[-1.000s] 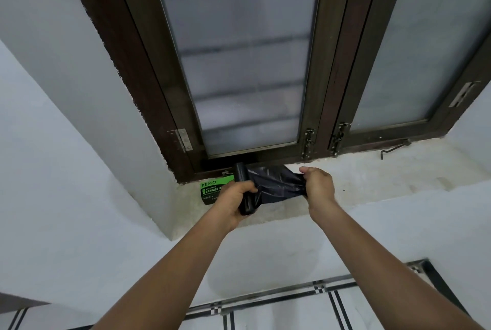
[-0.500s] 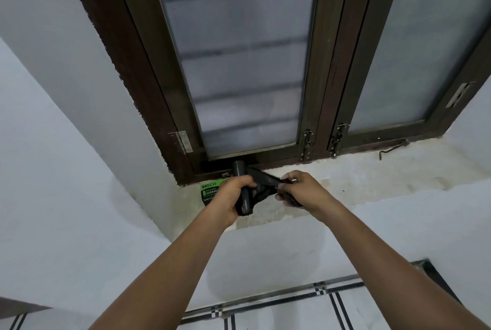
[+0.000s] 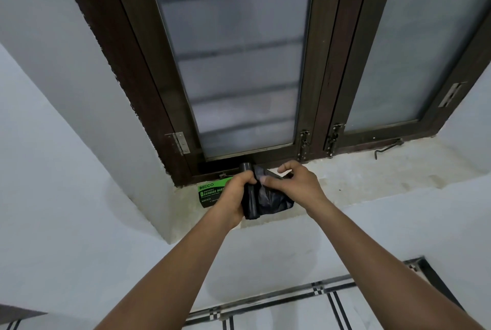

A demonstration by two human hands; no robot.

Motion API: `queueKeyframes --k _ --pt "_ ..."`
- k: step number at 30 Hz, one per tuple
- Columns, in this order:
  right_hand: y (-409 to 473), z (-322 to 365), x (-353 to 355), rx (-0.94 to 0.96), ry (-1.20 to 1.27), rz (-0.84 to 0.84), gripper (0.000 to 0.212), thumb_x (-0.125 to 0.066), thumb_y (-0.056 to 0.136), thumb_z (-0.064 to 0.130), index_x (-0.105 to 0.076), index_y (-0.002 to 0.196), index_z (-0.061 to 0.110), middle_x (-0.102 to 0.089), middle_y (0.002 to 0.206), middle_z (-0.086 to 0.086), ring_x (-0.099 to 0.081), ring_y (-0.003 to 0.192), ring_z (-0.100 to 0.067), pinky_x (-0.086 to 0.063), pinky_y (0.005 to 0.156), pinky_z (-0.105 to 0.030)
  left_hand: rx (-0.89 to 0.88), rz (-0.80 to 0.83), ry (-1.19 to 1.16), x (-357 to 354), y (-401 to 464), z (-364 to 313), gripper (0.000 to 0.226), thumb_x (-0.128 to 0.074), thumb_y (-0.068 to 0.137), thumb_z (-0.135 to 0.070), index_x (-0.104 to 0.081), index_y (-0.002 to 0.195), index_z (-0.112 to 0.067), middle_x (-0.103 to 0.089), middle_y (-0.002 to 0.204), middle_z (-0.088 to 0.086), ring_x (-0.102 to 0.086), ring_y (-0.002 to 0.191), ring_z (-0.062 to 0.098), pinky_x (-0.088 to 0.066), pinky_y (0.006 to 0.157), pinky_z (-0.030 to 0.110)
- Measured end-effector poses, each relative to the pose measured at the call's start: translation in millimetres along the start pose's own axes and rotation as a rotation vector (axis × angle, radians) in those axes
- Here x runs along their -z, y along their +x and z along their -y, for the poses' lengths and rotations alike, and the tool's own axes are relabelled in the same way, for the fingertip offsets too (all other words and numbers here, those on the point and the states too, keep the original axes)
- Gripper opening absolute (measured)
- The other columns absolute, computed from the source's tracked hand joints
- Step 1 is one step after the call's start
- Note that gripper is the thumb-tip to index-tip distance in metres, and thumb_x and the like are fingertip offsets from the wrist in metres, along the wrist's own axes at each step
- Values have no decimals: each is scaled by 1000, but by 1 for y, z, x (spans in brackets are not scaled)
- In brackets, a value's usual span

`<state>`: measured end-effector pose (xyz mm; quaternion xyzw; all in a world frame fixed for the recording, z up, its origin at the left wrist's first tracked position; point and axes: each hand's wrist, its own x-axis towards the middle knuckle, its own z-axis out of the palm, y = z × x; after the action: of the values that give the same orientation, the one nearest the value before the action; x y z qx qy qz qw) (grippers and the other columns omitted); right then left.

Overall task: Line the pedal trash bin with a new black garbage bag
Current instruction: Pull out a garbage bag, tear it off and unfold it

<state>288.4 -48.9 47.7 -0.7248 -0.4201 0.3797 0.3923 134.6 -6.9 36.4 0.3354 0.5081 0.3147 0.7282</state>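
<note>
While the left hand (image 3: 233, 196) grips the bag roll (image 3: 251, 196) and the right hand (image 3: 292, 186) pinches a loose bag (image 3: 276, 200), no bin is lined yet.

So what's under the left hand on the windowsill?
A green garbage bag package lies on the windowsill, its right part covered by the left hand, which grips the black bag roll. The rest of its label is hidden.

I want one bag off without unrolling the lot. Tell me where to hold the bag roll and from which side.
Grip the roll round its tight cylinder, coming from its left, as the left hand does. The loose bag spills off its right side, so that side stays free for the right hand to pinch and pull.
</note>
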Motion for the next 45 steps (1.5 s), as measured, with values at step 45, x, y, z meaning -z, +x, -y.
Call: queueKeyframes --k 45 --pt "-4 1 -7 107 -53 -77 25 -87 70 32 -68 83 23 -69 83 8 -63 73 -7 -44 59 -17 -1 50 141 17 3 -2 37 -75 81 3 -67 115 -7 -76 108 20 -75 95 34 -63 76 40"
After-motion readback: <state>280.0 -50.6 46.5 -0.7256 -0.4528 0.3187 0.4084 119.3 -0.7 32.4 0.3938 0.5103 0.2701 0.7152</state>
